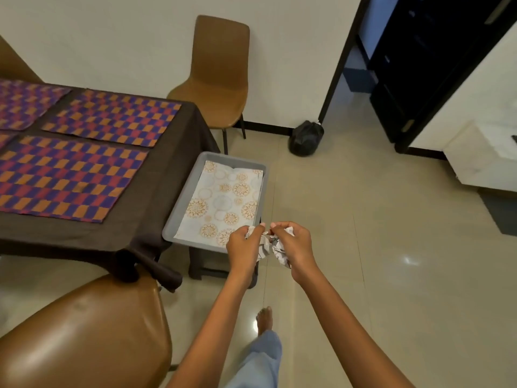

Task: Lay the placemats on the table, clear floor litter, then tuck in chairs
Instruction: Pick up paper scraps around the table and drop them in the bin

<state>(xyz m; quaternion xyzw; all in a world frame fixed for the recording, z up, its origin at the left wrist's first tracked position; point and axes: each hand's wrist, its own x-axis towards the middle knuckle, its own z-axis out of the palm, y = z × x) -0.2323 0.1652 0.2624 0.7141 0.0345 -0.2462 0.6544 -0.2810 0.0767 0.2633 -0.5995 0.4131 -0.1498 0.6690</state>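
My left hand [244,247] and my right hand [293,245] both grip a crumpled wad of white patterned paper [270,246] held between them, above the near right corner of a grey tray [179,214]. Three checked orange, purple and red placemats lie flat on the table's dark brown cloth [167,169]: one near [64,177], one farther back [114,117], one at the far left [22,103]. A brown chair [221,77] stands away from the table by the wall. Another brown chair [84,334] sits at the table's near corner.
The grey tray holds a floral paper liner [223,197] and rests on a dark stool [207,261] beside the table. A tied black bag [306,138] sits by the wall near a dark doorway. My bare foot [264,320] is on the glossy tiled floor.
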